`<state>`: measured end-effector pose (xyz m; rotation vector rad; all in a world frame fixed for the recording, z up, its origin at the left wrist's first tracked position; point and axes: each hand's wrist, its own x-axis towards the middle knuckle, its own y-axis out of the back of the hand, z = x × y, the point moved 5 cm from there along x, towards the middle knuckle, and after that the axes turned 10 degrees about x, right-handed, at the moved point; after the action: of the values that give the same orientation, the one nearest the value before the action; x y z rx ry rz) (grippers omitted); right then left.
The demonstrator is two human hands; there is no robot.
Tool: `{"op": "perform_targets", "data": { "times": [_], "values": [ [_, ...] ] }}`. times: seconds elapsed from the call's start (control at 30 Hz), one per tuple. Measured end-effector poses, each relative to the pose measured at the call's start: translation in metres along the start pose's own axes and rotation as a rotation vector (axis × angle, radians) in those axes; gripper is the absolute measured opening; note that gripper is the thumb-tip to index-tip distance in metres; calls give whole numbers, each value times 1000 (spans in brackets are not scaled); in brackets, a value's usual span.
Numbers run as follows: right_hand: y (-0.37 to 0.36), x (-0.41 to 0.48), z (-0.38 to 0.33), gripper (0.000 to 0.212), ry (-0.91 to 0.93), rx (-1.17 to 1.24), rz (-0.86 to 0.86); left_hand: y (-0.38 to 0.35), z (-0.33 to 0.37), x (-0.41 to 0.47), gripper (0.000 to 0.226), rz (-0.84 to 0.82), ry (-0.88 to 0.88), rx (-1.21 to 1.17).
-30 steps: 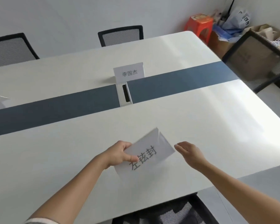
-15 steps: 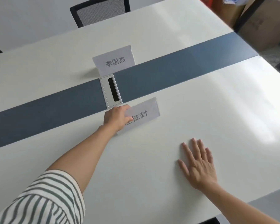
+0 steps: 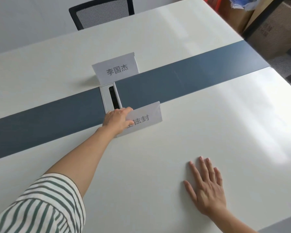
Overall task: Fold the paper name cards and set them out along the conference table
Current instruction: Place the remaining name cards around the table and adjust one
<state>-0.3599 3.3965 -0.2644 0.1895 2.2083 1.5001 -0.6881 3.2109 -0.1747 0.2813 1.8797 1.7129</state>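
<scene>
head view, left hand (image 3: pixel 118 121) pinching name card (image 3: pixel 147 117) at blue strip (image 3: pixel 191 81) edge, right hand (image 3: pixel 207 187) flat on table (image 3: pixel 149 174)

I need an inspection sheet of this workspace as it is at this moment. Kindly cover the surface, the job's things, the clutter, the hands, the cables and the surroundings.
Surface: white conference table, with a grey-blue strip across its middle and a cable hatch set in the strip.
Job's things: near name card on the white surface just before the strip; far name card stands upright beyond the strip.
Clutter: nothing seen.
Hands: left hand grips the near name card's left end; right hand lies flat on the table, fingers spread.
Cables: nothing seen; the hatch slot is dark.
Surroundings: mesh chair at the far side; cardboard boxes and a second chair at the right.
</scene>
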Motion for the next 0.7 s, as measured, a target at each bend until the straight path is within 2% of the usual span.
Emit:
{"op": "perform_targets", "data": {
  "times": [0.1,0.2,0.3,0.4,0.47,0.57,0.7],
  "values": [
    [0,0,0,71,5,1,8,-5,-1,2,50,-10,-16,45],
    [-2,0,1,71,6,-10,17,-6,-1,4,62,6,-26,118],
    [-2,0,1,70,17,-25,36,0,-1,-2,73,92,9,129],
    [-2,1,1,71,13,-33,32,15,6,-30,59,283,26,8],
    [-1,0,0,72,1,-37,13,22,10,-59,45,314,52,-137],
    [4,0,-5,73,-12,-19,-38,15,9,-116,31,156,148,-378],
    [24,-1,-12,69,-10,3,-152,-9,7,-210,26,-49,246,-648]
  ]
}}
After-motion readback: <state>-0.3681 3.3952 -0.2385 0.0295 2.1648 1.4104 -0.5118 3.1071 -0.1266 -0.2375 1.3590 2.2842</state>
